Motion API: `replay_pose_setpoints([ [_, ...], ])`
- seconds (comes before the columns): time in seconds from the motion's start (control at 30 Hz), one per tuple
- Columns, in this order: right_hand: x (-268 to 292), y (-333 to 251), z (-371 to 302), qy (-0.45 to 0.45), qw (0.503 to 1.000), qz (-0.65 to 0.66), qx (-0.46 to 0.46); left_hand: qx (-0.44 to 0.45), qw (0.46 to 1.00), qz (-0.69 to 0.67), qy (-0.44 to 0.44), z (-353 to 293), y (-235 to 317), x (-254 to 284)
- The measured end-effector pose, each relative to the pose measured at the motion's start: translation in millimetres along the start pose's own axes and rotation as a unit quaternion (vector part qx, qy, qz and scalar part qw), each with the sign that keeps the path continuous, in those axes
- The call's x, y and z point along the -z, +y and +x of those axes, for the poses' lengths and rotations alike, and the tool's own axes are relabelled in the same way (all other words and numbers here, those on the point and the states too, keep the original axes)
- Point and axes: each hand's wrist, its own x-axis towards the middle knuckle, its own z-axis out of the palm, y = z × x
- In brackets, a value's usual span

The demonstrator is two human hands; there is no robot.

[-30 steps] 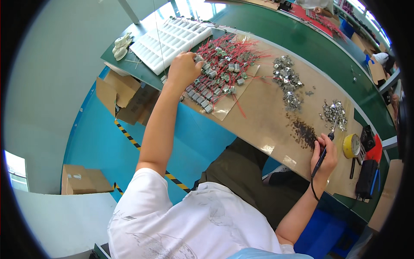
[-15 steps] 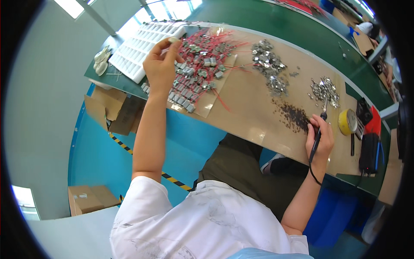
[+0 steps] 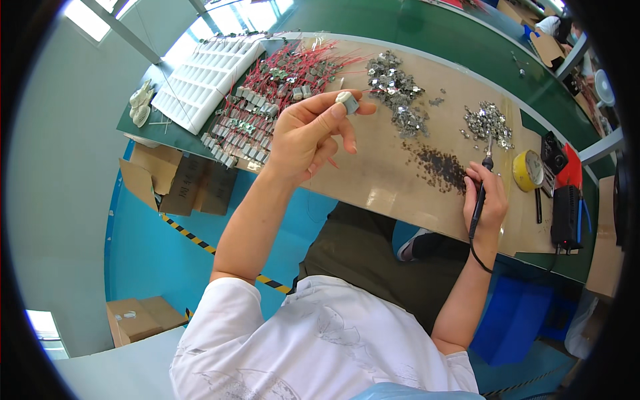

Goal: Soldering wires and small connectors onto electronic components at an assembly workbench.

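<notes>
Between the thumb and fingers of my left hand (image 3: 308, 137) is a small grey motor (image 3: 349, 103) with a cream-coloured end, raised above the table. My right hand (image 3: 489, 200) grips a soldering iron (image 3: 479, 207) like a pen; its tip points at a heap of small shiny metal pieces (image 3: 490, 123). Whether the tip touches them I cannot tell. Beside that hand lies a scatter of tiny dark brown parts (image 3: 437, 167). Left of centre, rows of motors with red wires (image 3: 267, 93) cover the table, partly behind my left hand.
A white compartment tray (image 3: 203, 83) stands at the far left beside a pale pair of gloves (image 3: 140, 105). A second metal heap (image 3: 397, 87) sits at the back. On the right are a yellow tape roll (image 3: 528, 171) and a black box (image 3: 566, 217). Cardboard boxes (image 3: 180, 180) stand below.
My left hand has moved right and nearer from beside the white tray, bringing the motor with it. The soldering iron stays in my right hand, near the metal pieces. The view has shifted slightly.
</notes>
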Motion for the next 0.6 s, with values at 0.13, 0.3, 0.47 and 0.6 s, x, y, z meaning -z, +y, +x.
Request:
replay_pose_setpoints([
  [0.13, -2.8, -2.6, 0.3, -0.002, 1.0, 0.001, 0.003, 0.025, 0.999, 0.023, -0.013, -5.7, -0.6, 5.1],
  [0.3, 3.4, 5.1, -7.1, -0.01, 1.0, -0.009, 0.002, 0.073, 0.986, 0.143, 0.052, -13.9, -2.2, -4.6],
  [0.47, 1.1, -0.7, -2.7, -0.011, 1.0, -0.009, 0.011, 0.051, 0.981, 0.179, 0.058, -23.9, 2.6, 3.0],
  [0.6, 3.5, 1.3, -1.1, -0.003, 0.999, -0.02, 0.034, 0.068, 0.962, 0.259, 0.061, -21.8, -2.7, 1.6],
])
